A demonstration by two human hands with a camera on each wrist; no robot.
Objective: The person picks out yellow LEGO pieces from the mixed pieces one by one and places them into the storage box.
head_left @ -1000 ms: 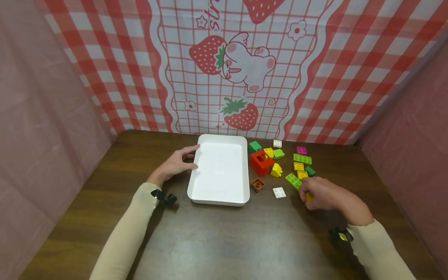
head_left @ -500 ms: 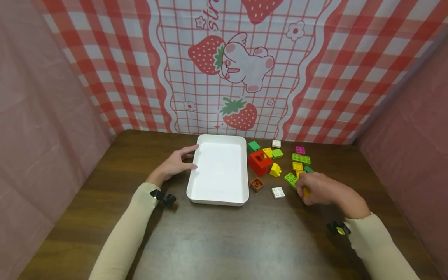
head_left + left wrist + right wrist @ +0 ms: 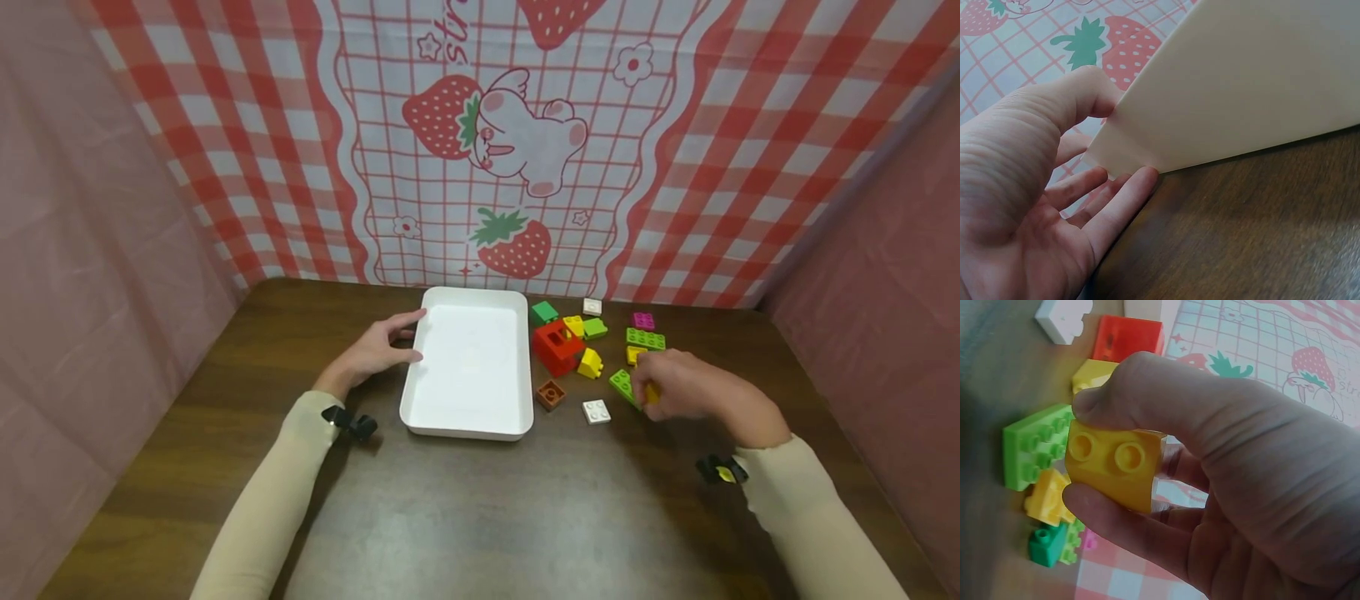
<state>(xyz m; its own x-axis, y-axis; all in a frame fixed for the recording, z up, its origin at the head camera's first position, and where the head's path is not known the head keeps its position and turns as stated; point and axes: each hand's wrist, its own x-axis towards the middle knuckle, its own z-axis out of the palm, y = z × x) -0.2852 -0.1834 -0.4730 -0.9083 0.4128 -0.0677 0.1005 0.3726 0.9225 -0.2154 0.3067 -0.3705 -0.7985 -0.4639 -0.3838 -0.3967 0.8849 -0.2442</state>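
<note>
In the head view, my left hand (image 3: 372, 347) is at the left side of a white tray (image 3: 409, 400), its fingers and thumb touching the side. The left wrist view shows the fingers (image 3: 1124, 212) reaching out to the tray's wall (image 3: 1229, 87). On the right, my right hand (image 3: 681, 385) pinches a yellow toy brick (image 3: 1110, 456) between thumb and fingers; two round studs face the wrist camera. Below the hand lie a light-green brick (image 3: 622, 384) and a yellow brick (image 3: 634, 355), partly covered by it in the head view.
Right of the tray lie a red window brick (image 3: 553, 354), a yellow sloped brick (image 3: 591, 364), a brown brick (image 3: 551, 395), a white brick (image 3: 596, 412), a magenta brick (image 3: 643, 320) and a long light-green brick (image 3: 646, 338). A checked cloth (image 3: 697, 192) hangs behind the table.
My right hand has moved slightly away from me with the yellow brick, and now covers the dark-green brick and one yellow brick. The left hand and tray stay still.
</note>
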